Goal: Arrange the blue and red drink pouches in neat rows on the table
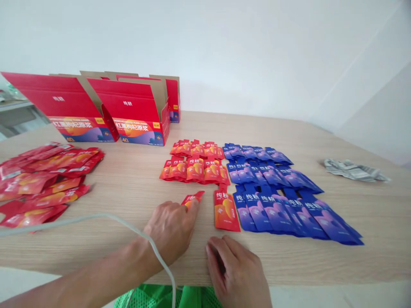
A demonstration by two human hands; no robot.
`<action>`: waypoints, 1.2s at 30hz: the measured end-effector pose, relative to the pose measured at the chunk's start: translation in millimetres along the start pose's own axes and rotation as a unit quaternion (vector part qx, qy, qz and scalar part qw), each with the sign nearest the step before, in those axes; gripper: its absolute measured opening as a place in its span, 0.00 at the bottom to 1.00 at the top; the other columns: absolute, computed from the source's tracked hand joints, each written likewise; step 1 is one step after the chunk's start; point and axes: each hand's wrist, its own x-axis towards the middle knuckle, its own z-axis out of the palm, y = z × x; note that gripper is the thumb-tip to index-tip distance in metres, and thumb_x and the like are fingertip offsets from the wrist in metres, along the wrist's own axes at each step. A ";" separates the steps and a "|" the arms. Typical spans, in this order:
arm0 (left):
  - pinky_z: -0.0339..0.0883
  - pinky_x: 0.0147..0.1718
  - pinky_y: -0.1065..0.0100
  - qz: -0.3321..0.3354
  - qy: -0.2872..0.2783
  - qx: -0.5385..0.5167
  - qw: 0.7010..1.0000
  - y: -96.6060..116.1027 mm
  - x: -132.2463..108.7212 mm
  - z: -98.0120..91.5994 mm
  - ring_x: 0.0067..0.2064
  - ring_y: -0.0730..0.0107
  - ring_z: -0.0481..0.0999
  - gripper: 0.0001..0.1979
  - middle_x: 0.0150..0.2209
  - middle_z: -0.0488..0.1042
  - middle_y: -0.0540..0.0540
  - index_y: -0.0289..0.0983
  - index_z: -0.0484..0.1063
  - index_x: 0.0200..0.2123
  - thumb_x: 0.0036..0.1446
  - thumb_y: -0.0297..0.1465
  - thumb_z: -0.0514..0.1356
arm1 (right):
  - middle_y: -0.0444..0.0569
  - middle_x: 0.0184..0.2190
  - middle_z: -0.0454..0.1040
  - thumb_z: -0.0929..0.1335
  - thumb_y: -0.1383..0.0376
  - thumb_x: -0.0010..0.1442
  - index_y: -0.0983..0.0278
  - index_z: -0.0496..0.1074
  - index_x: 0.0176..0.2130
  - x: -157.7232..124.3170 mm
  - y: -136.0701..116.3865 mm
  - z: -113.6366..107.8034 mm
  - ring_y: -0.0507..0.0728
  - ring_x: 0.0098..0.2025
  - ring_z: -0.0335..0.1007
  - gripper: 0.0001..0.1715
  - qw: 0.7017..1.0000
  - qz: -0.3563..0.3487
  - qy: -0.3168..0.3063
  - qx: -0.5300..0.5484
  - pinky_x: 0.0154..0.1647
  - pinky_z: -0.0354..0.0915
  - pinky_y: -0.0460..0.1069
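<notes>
My left hand (171,229) is closed on a small red pouch (192,197) with orange fruit print, just above the wood-look table; the pouch is partly hidden by my fingers. Right of it lies a single red pouch (226,211), flat and upright to my view. My right hand (239,271) rests by the table's front edge below that pouch, its fingers curled in, with nothing visible in them. Two rows of overlapping red pouches (195,168) lie farther back. Three rows of overlapping blue pouches (271,209) spread out to the right.
A loose heap of red pouches (41,182) covers the table's left side. Several open red cartons (138,115) stand behind, flaps raised. A striped cloth (355,170) lies at the far right. A pale cable (128,229) crosses over my left forearm. A white wall rises behind the table.
</notes>
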 end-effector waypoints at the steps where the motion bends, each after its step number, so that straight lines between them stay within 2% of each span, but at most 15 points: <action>1: 0.82 0.42 0.48 0.004 -0.007 -0.015 1.000 4.2 -1.0 1.7 0.41 0.46 0.88 0.26 0.38 0.85 0.38 0.33 0.72 0.68 0.69 0.30 0.60 | 0.43 0.30 0.72 0.62 0.67 0.79 0.60 0.73 0.43 0.5 -0.2 -0.2 0.53 0.30 0.71 0.13 1.000 0.000 -0.001 0.002 0.34 0.60 0.49; 3: 0.83 0.45 0.44 0.015 0.007 -0.058 0.998 5.1 -5.4 5.2 0.45 0.43 0.87 0.28 0.43 0.85 0.36 0.35 0.74 0.67 0.67 0.38 0.66 | 0.43 0.29 0.71 0.62 0.67 0.78 0.60 0.73 0.41 1.3 -1.0 -1.3 0.53 0.29 0.70 0.13 1.000 -0.002 -0.002 0.003 0.34 0.60 0.49; 5: 0.82 0.51 0.42 0.042 0.055 -0.101 0.992 -5.0 -12.0 7.7 0.51 0.43 0.85 0.29 0.49 0.85 0.36 0.38 0.76 0.64 0.62 0.40 0.71 | 0.43 0.28 0.71 0.63 0.68 0.78 0.60 0.73 0.40 1.9 -1.6 -4.4 0.53 0.28 0.69 0.13 1.000 -0.011 -0.003 0.009 0.33 0.59 0.49; 7: 0.79 0.59 0.41 0.086 0.107 -0.131 0.982 -22.7 -18.4 9.6 0.61 0.42 0.81 0.31 0.59 0.81 0.36 0.41 0.76 0.64 0.58 0.36 0.74 | 0.42 0.27 0.70 0.64 0.70 0.76 0.61 0.73 0.40 2.6 -1.0 -10.4 0.52 0.27 0.69 0.12 0.999 -0.026 0.003 0.032 0.31 0.59 0.49; 9: 0.77 0.64 0.44 0.138 0.124 -0.151 0.971 -40.9 -22.2 12.6 0.69 0.44 0.74 0.37 0.68 0.76 0.39 0.44 0.72 0.69 0.56 0.30 0.73 | 0.42 0.27 0.70 0.66 0.73 0.74 0.62 0.73 0.42 4.6 1.8 -18.7 0.52 0.27 0.68 0.09 0.997 -0.042 0.029 0.057 0.30 0.60 0.48; 12: 0.77 0.65 0.52 0.178 0.125 -0.175 0.960 -54.2 -21.7 20.5 0.70 0.52 0.73 0.37 0.70 0.75 0.41 0.46 0.70 0.71 0.60 0.24 0.67 | 0.48 0.33 0.77 0.68 0.75 0.71 0.66 0.75 0.48 11.0 10.3 -29.7 0.54 0.34 0.73 0.08 0.993 -0.070 0.089 0.036 0.37 0.69 0.48; 14: 0.79 0.63 0.54 0.172 0.141 -0.187 0.957 -50.7 -18.1 25.9 0.67 0.54 0.76 0.31 0.67 0.77 0.41 0.44 0.74 0.67 0.62 0.22 0.66 | 0.55 0.43 0.81 0.69 0.75 0.72 0.68 0.76 0.52 16.1 17.2 -31.9 0.59 0.45 0.77 0.12 0.992 -0.079 0.103 -0.007 0.49 0.75 0.53; 16: 0.81 0.61 0.54 0.160 0.156 -0.196 0.955 -40.6 -13.1 29.6 0.65 0.54 0.79 0.26 0.64 0.79 0.39 0.42 0.76 0.63 0.63 0.22 0.67 | 0.59 0.53 0.81 0.68 0.73 0.73 0.68 0.77 0.56 19.7 23.2 -29.2 0.64 0.57 0.76 0.15 0.992 -0.078 0.088 -0.040 0.58 0.76 0.58; 20: 0.85 0.53 0.55 0.140 0.183 -0.181 0.956 -18.8 -3.6 31.5 0.58 0.52 0.82 0.24 0.59 0.80 0.37 0.39 0.77 0.60 0.61 0.22 0.70 | 0.59 0.64 0.77 0.66 0.72 0.74 0.68 0.76 0.60 19.5 29.7 -19.3 0.67 0.67 0.72 0.18 0.993 -0.083 0.047 -0.064 0.63 0.75 0.64; 25: 0.87 0.46 0.54 0.130 0.220 -0.148 0.955 -7.3 2.5 34.5 0.50 0.52 0.83 0.22 0.52 0.81 0.38 0.37 0.77 0.58 0.61 0.24 0.71 | 0.56 0.66 0.77 0.65 0.73 0.74 0.68 0.75 0.62 15.0 33.1 -15.7 0.66 0.70 0.71 0.21 0.993 -0.074 0.043 -0.076 0.65 0.75 0.65; 31: 0.87 0.43 0.53 0.122 0.230 -0.128 0.957 -3.6 3.7 41.7 0.48 0.52 0.83 0.18 0.50 0.81 0.38 0.38 0.76 0.57 0.65 0.28 0.69 | 0.53 0.61 0.81 0.65 0.74 0.74 0.67 0.78 0.58 14.3 39.4 -14.6 0.64 0.63 0.77 0.18 0.992 -0.085 0.030 -0.085 0.68 0.73 0.66; 36: 0.84 0.56 0.48 0.129 0.251 -0.126 0.951 0.0 2.3 49.2 0.61 0.46 0.80 0.15 0.58 0.80 0.34 0.37 0.76 0.58 0.70 0.30 0.64 | 0.53 0.60 0.81 0.64 0.76 0.73 0.67 0.79 0.57 13.9 46.6 -16.8 0.63 0.63 0.77 0.20 0.991 -0.098 0.010 -0.096 0.65 0.75 0.64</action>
